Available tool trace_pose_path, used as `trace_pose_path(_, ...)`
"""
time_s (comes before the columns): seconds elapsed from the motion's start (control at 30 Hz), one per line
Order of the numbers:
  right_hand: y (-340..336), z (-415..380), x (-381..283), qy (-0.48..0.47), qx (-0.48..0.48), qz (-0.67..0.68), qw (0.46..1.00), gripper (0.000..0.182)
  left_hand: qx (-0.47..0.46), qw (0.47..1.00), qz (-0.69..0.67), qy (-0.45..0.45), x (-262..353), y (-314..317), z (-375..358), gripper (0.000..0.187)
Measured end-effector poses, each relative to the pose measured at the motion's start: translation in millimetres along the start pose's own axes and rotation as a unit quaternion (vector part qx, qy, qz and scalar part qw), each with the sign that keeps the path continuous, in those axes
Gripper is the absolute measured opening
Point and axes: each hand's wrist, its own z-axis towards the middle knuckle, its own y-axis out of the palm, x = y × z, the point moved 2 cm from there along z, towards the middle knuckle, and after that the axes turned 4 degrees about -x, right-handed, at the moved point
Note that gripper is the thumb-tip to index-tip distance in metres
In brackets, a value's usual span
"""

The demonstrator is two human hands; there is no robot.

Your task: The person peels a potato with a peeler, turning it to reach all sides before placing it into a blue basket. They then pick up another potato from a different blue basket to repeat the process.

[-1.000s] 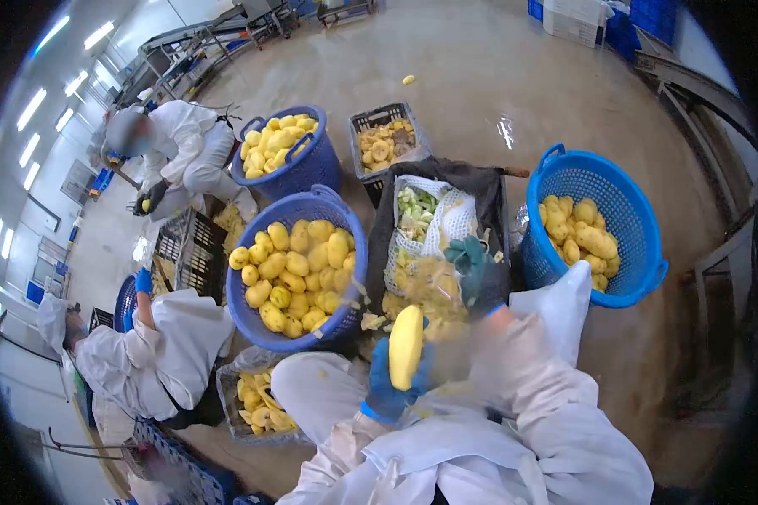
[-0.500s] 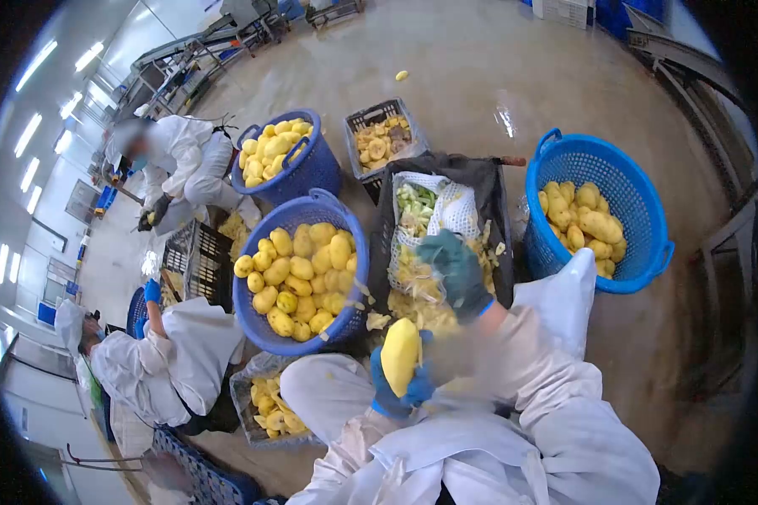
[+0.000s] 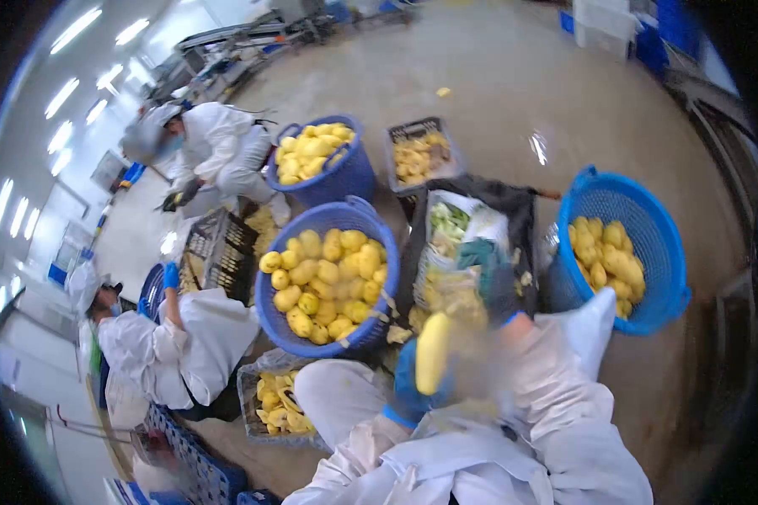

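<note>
My left hand [image 3: 413,383], in a blue glove, is wrapped round a peeled yellow potato [image 3: 432,353] above my lap. My right hand [image 3: 490,273], in a dark green glove, hangs over the crate of peelings [image 3: 455,295]; its fingers are blurred, and whatever they may hold cannot be made out. Green scraps [image 3: 449,225] lie on white netting at the back of that crate. Left of it stands a purple-blue basket [image 3: 370,332] filled with peeled potatoes [image 3: 324,273].
At the right, a blue basket [image 3: 669,252] holds potatoes. Behind are another full basket [image 3: 345,181] and a small crate of pieces [image 3: 421,156]. A crate of slices [image 3: 282,404] stands by my knee. Two co-workers [image 3: 219,147] in white sit at the left.
The view has shifted, so the baskets appear further right. The potato in my left hand has tilted more upright. My right hand remains over the crate, its fingers now lower and pointing away.
</note>
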Motion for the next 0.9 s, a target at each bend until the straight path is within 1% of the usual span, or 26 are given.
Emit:
trace_pose_path(0.03,-7.4,12.8,-29.8,0.046,0.026,-0.054,0.997,0.024,-0.027,1.000,-0.007,0.003,17.0,18.1,-13.6,0.068)
trace_pose_path(0.07,-18.7,20.9,-31.5,-0.016,0.063,-0.084,0.994,0.030,-0.057,0.998,-0.013,0.007,31.0,27.8,-16.0,0.068)
trace_pose_path(0.1,-29.2,28.5,-34.5,0.007,0.037,-0.028,0.999,0.026,-0.086,0.988,0.115,0.051,10.7,-9.3,-5.2,0.064)
trace_pose_path(0.13,-35.2,30.0,-38.6,0.036,0.033,0.001,0.999,0.024,-0.102,0.961,0.238,0.102,-9.1,-45.9,5.3,0.060)
trace_pose_path(0.17,-27.7,30.5,-66.1,0.066,0.031,-0.063,0.995,0.022,-0.090,0.967,0.218,0.092,-34.5,-73.0,15.7,0.058)
trace_pose_path(0.2,-36.8,31.5,-63.4,0.096,0.018,-0.067,0.993,0.020,-0.080,0.973,0.200,0.084,-50.5,-91.7,28.7,0.055)
trace_pose_path(0.23,-46.0,32.6,-60.7,0.126,0.004,-0.073,0.989,0.019,-0.077,0.986,0.141,0.049,-40.7,-88.1,32.0,0.054)
trace_pose_path(0.27,-55.4,27.8,-51.6,0.138,0.014,-0.028,0.990,0.021,-0.069,0.994,0.081,0.015,-29.7,-83.5,34.9,0.052)
trace_pose_path(0.3,-65.0,26.0,-44.3,0.188,0.051,-0.008,0.981,0.021,-0.069,0.996,-0.022,-0.045,13.8,-47.6,20.9,0.052)
trace_pose_path(0.33,-79.5,23.5,-31.1,0.209,0.079,0.012,0.975,0.020,-0.070,0.984,-0.125,-0.106,44.8,-28.4,17.2,0.051)
trace_pose_path(0.37,-95.3,21.7,-13.0,0.230,0.108,0.033,0.967,0.019,-0.050,0.987,-0.131,-0.078,60.3,-31.1,27.2,0.051)
trace_pose_path(0.4,-104.5,20.4,2.1,0.252,0.138,0.054,0.956,0.019,-0.039,0.982,-0.170,-0.067,80.2,-34.4,35.2,0.048)
trace_pose_path(0.47,-110.1,21.5,10.1,0.270,0.116,0.144,0.945,0.018,-0.105,0.981,-0.163,-0.031,109.3,-69.3,73.2,0.046)
trace_pose_path(0.5,-110.4,26.5,12.3,0.276,0.104,0.188,0.937,0.018,-0.073,0.982,-0.172,-0.007,132.0,-76.3,90.1,0.046)
trace_pose_path(0.53,-107.4,27.9,17.3,0.279,0.134,0.144,0.940,0.018,-0.041,0.982,-0.182,0.015,151.3,-84.7,106.4,0.046)
trace_pose_path(0.57,-106.2,28.0,21.4,0.269,0.127,0.115,0.948,0.018,-0.046,0.992,-0.016,0.118,165.1,-110.5,135.6,0.047)
trace_pose_path(0.6,-107.0,26.8,23.6,0.258,0.124,0.085,0.954,0.018,-0.019,0.976,-0.210,0.059,189.7,-105.1,146.9,0.044)
trace_pose_path(0.67,-108.3,24.7,25.0,0.286,0.102,0.043,0.952,0.020,-0.023,0.961,-0.263,0.079,211.0,-133.9,194.9,0.042)
trace_pose_path(0.7,-104.0,29.8,21.4,0.298,0.090,0.023,0.950,0.021,-0.019,0.968,-0.234,0.090,222.9,-133.6,211.9,0.042)
trace_pose_path(0.73,-96.5,32.7,16.8,0.314,0.116,-0.012,0.942,0.022,-0.014,0.974,-0.204,0.101,234.0,-134.0,228.6,0.043)
trace_pose_path(0.77,-93.6,35.8,15.1,0.311,0.095,-0.034,0.945,0.022,-0.008,0.978,-0.175,0.110,243.9,-135.0,244.3,0.043)
trace_pose_path(0.8,-93.1,38.8,17.6,0.307,0.075,-0.056,0.947,0.023,-0.003,0.977,-0.175,0.122,252.9,-136.9,264.0,0.042)
trace_pose_path(0.87,-97.9,36.1,34.1,0.325,0.084,-0.026,0.942,0.024,0.010,0.974,-0.176,0.145,267.8,-140.3,303.6,0.042)
trace_pose_path(0.9,-98.5,40.2,39.1,0.333,0.089,-0.011,0.939,0.025,0.022,0.972,-0.157,0.175,280.2,-139.2,317.6,0.042)
